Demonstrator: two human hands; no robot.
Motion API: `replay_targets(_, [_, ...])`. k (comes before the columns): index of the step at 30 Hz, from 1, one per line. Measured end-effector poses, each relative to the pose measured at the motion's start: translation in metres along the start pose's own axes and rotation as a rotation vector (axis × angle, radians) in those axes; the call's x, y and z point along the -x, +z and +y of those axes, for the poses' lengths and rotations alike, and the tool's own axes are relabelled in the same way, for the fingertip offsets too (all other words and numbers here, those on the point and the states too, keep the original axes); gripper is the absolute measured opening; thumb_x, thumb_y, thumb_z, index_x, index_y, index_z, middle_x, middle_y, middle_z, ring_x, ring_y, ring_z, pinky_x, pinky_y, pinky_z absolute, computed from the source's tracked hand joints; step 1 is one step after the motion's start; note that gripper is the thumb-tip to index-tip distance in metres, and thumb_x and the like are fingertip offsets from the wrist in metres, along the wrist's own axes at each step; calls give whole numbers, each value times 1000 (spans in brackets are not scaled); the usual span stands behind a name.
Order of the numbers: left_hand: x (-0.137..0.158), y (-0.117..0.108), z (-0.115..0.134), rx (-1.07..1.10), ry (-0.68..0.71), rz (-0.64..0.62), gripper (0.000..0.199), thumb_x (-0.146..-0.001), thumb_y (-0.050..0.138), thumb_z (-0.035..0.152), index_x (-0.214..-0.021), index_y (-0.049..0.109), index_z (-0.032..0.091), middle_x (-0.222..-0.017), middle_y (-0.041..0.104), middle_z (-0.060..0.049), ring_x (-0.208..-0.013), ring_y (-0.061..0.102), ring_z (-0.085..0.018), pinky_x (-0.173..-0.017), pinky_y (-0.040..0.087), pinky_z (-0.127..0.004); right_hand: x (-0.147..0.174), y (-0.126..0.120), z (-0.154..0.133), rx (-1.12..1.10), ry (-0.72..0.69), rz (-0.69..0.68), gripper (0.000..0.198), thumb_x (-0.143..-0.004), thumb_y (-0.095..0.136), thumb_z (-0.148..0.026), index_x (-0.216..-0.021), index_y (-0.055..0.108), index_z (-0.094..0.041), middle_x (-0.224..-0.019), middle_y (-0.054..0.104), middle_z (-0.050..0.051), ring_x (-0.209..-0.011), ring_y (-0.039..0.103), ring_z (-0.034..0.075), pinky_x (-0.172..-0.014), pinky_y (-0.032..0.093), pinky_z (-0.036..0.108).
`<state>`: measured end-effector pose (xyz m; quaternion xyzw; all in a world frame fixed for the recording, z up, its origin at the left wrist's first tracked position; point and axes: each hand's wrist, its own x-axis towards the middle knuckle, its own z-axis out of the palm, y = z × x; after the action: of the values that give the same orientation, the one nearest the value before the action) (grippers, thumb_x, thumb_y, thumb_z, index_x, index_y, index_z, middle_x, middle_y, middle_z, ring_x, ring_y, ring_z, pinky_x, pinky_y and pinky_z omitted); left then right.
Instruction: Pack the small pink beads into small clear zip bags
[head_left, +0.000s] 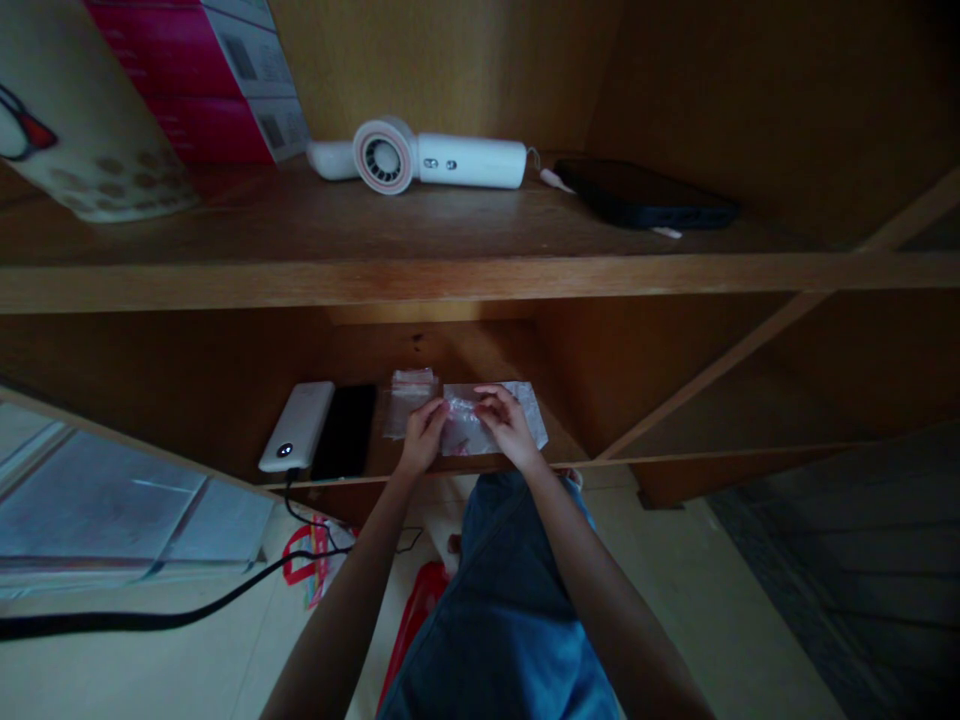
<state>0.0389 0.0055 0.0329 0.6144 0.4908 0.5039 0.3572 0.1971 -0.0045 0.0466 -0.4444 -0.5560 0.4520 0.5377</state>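
Head view of a two-handed hold inside the lower compartment of a brown wooden shelf unit (480, 282). At centre, just over a flat, translucent plastic sheet (531, 410), a small, crinkled piece of clear plastic film (463, 408) between the bare left hand (424, 435) and the bare right hand (508, 428). Note the governing relation: long axis of the film roughly left to right, along the compartment's front edge; one end at the left fingertips, the other at the right; film therefore to the right of one hand and to the left of its partner, with neither clearly nearer. Left hand: thumb and forefinger closed in a pinch on the film. Right hand: fingertips bent in upon the opposite end, apparently gripping, with one finger stretched out above. Just beside the left hand, farther left, a stack of small, clear plastic bags (399, 408); beyond, side by side, a black, flat, rectangular slab (343, 432) and a white, round-cornered power bank (304, 420). On the shelf above, well apart from both hands, a white handheld fan with a round head (469, 161) and a black, slab-shaped phone (649, 193).
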Motion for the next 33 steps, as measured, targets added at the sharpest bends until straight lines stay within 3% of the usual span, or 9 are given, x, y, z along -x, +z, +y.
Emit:
replay_targets(8, [-2, -3, 2, 25, 4, 79, 33, -87, 40, 42, -70, 54, 17, -62, 53, 1, -59, 48, -11, -54, 39, -20, 7, 7, 0, 45, 29, -85, 53, -71, 63, -23, -120, 40, -26, -76, 56, -3, -71, 58, 13, -66, 47, 27])
replay_targets(13, [-1, -1, 5, 51, 94, 208, 30, -85, 46, 42, -102, 54, 18, -97, 60, -6, -81, 57, -14, -70, 45, -25, -3, 5, -1, 34, -10, -40, 50, -71, 61, -21, -117, 40, -25, -72, 55, -4, -68, 57, 12, -65, 47, 25])
replay_targets(16, [2, -1, 7, 93, 91, 294, 31, -84, 48, 42, -106, 50, 19, -95, 58, -5, -66, 56, -10, -61, 45, -24, -22, -1, 3, 48, 2, 42, 49, -72, 58, -25, -117, 37, -25, -70, 55, -5, -61, 55, 12, -58, 46, 24])
replay_targets(20, [5, -3, 6, 41, 96, 355, 25, -85, 46, 39, -97, 54, 18, -87, 57, -4, -65, 53, -10, -59, 45, -23, -53, -5, 10, 301, 70, 104, 46, -76, 53, -27, -118, 36, -23, -76, 61, -2, -58, 57, 13, -57, 46, 25])
replay_targets(27, [4, -3, 1, -33, 51, 377, 24, -86, 44, 37, -94, 55, 18, -78, 58, -4, -72, 56, -14, -62, 44, -25, -96, 10, -2, 929, 223, 61, 50, -77, 55, -34, -124, 42, -21, -96, 67, 9, -94, 61, 27, -85, 40, 43])
replay_targets(30, [4, -3, 0, -43, 43, 361, 23, -86, 44, 37, -96, 55, 18, -78, 58, -4, -72, 56, -14, -62, 44, -25, -100, 15, -5, 1028, 256, 45, 61, -78, 54, -39, -133, 35, -21, -103, 65, 12, -103, 57, 31, -90, 33, 49])
replay_targets(33, [3, -2, 0, -46, 42, 353, 23, -86, 44, 36, -96, 55, 19, -82, 59, -4, -73, 57, -15, -63, 44, -25, -93, 16, -3, 1098, 202, 108, 63, -78, 55, -35, -135, 35, -19, -115, 59, 16, -111, 49, 33, -90, 32, 50])
